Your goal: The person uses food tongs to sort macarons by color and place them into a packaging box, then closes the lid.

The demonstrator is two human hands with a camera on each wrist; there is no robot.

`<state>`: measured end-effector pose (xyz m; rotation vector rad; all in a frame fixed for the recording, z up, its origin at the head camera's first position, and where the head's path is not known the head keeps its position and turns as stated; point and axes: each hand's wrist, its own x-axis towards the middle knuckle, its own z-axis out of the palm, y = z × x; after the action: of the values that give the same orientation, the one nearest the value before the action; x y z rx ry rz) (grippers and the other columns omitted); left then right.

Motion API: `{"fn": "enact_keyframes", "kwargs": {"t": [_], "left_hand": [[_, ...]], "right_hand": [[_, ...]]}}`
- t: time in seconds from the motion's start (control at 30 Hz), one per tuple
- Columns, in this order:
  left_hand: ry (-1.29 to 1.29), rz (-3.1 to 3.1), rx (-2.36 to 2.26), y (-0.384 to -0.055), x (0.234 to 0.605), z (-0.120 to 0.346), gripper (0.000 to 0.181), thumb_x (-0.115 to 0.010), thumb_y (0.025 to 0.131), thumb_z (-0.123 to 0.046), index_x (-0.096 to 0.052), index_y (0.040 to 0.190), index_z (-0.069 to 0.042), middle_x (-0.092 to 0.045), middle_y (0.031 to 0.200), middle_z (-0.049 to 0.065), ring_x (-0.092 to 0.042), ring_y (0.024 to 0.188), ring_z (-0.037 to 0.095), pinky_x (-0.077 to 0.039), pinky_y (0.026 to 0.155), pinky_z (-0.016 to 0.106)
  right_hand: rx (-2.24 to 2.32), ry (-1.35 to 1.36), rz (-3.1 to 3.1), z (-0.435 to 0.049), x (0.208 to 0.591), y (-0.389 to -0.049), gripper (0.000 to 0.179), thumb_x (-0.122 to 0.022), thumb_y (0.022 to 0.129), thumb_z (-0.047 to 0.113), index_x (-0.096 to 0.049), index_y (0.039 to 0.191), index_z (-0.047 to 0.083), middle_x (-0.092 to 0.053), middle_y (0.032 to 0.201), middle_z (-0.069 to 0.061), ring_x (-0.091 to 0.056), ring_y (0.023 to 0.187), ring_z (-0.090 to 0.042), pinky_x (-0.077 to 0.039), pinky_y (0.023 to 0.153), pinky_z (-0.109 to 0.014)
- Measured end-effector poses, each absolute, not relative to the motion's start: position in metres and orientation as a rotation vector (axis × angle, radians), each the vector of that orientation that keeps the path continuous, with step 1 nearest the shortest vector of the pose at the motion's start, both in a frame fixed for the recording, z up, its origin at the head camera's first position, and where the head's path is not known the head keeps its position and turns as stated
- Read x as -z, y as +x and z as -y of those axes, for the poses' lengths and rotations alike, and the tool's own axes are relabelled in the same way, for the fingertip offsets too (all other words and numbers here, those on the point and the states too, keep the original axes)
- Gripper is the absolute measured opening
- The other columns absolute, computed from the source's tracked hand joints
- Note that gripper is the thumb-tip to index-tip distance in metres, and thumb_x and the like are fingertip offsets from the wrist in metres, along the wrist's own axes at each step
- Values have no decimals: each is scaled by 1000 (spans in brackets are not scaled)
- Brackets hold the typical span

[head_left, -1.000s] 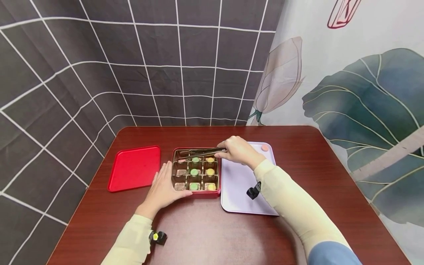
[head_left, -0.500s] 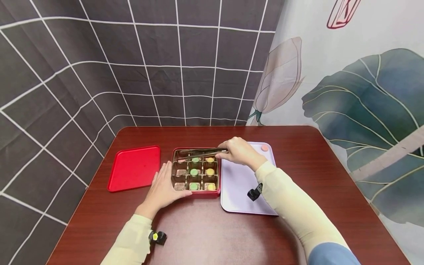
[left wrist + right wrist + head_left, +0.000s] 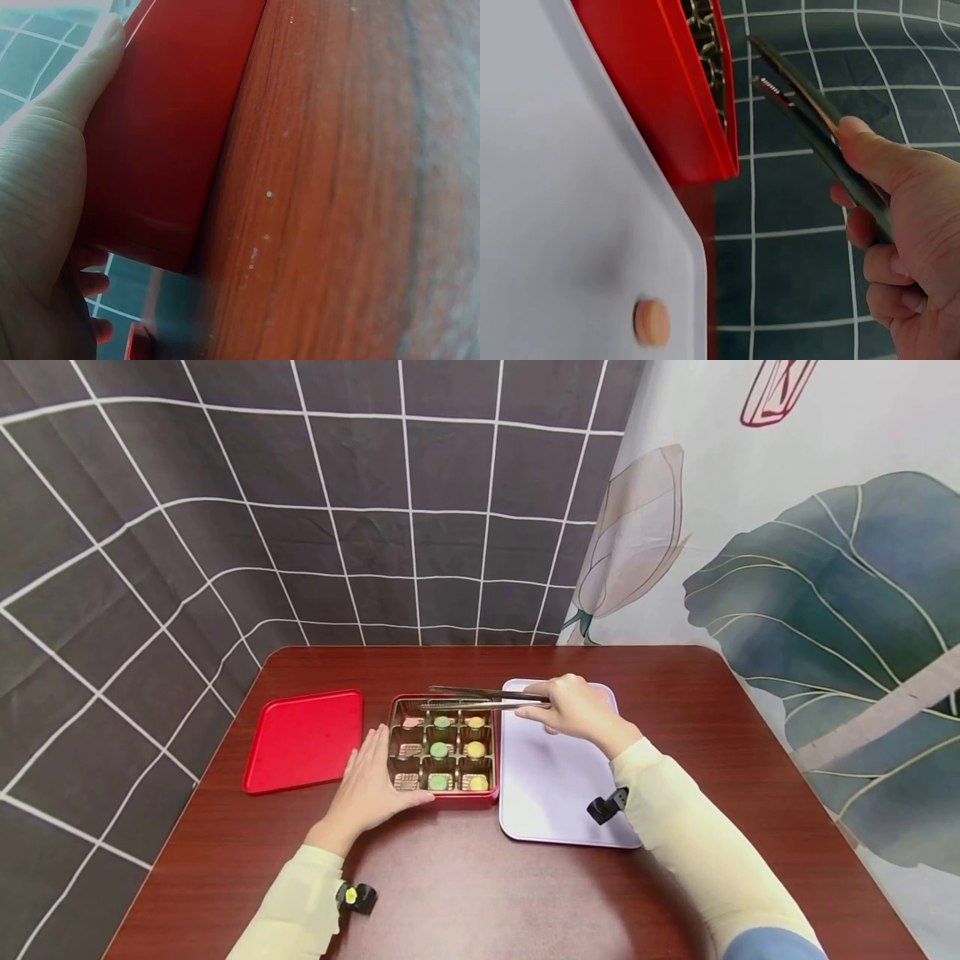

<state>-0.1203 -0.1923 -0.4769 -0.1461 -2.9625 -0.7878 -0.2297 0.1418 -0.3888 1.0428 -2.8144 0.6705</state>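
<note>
My left hand [image 3: 367, 789] rests against the near left corner of a red box [image 3: 450, 803], fingers straight along its left side and thumb along the front. Inside is a gold divided insert with a pink macaron [image 3: 412, 722] in the back left compartment. A column of green macarons [image 3: 439, 750] and one of yellow macarons [image 3: 476, 749] fill other compartments. My right hand [image 3: 573, 710] holds long dark tongs [image 3: 832, 154] over the box's back edge. The tong tips stand apart with nothing between them.
A pale lilac tray [image 3: 555, 793] lies against the box's right side, bearing a peach-pink macaron [image 3: 652, 322]. To the left is a flat red lid [image 3: 303, 743]. All stand on a reddish-brown table [image 3: 465, 893], with grid-patterned cloth [image 3: 450, 543] behind it.
My right hand has moved right, drawing the tongs up from the back left compartment, and their tips have spread. The pink macaron there is now uncovered. My left hand has stayed put.
</note>
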Motion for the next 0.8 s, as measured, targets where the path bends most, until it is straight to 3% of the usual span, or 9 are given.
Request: {"fn": "enact_keyframes", "kwargs": {"t": [0.17, 0.37, 0.63, 0.8], "left_hand": [[-150, 2966, 791, -121, 478, 192, 138, -61, 55, -88, -17, 152, -1, -20, 157, 19, -17, 144, 35, -13, 114, 56], [-156, 2961, 786, -121, 477, 193, 137, -61, 56, -88, -16, 152, -1, -20, 157, 19, -17, 144, 35, -14, 114, 56], [-153, 2961, 790, -121, 479, 193, 137, -62, 56, -87, -16, 152, -1, -20, 156, 19, -17, 144, 36, -14, 114, 57], [-147, 2952, 802, -121, 479, 193, 137, -63, 56, -86, -16, 152, -1, -20, 156, 19, -17, 144, 37, -15, 113, 58]], "right_hand": [[-675, 946, 2812, -166, 390, -221, 38, -69, 85, 48, -73, 103, 15, -59, 56, 22, -56, 56, -2, -48, 59, -30], [-684, 877, 2710, -195, 396, -213, 34, -75, 80, 45, -75, 100, 19, -67, 78, 12, -54, 65, -10, -46, 61, -28], [-678, 770, 2616, -230, 402, -204, 38, -80, 77, 39, -76, 104, 14, -59, 60, 14, -44, 52, -8, -37, 48, -24], [-707, 671, 2640, -247, 405, -197, 43, -82, 76, 36, -75, 109, 10, -63, 64, 9, -46, 54, -10, -38, 47, -24]]}}
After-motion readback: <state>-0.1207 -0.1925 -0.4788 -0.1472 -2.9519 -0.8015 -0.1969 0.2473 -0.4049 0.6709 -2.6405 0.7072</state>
